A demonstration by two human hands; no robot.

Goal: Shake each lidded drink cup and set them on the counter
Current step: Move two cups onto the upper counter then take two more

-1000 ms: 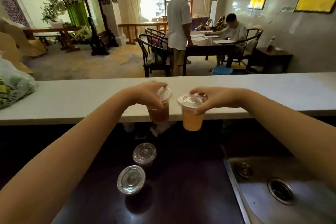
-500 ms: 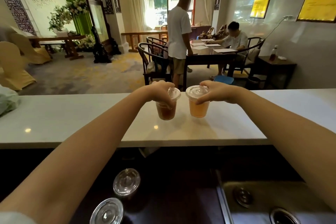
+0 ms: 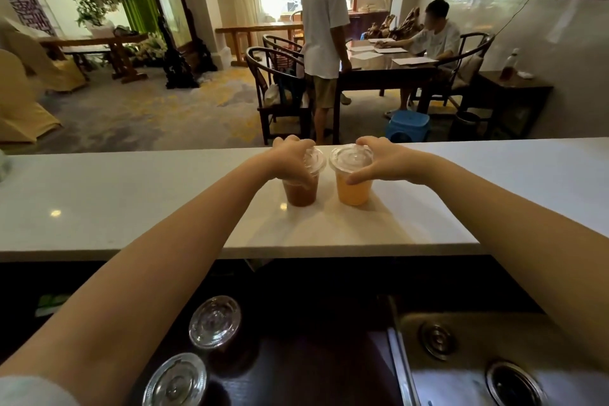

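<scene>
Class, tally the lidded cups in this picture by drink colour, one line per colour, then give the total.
Brown drink cup: 1
Orange drink cup: 1
Lower cups, drink colour unclear: 2
Total: 4

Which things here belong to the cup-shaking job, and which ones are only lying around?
Belong to the job: brown drink cup, gripped by the left hand; orange drink cup, gripped by the right hand; white counter; farther lidded cup and nearer lidded cup below.
Just lying about: sink; blue stool; bottle.
</scene>
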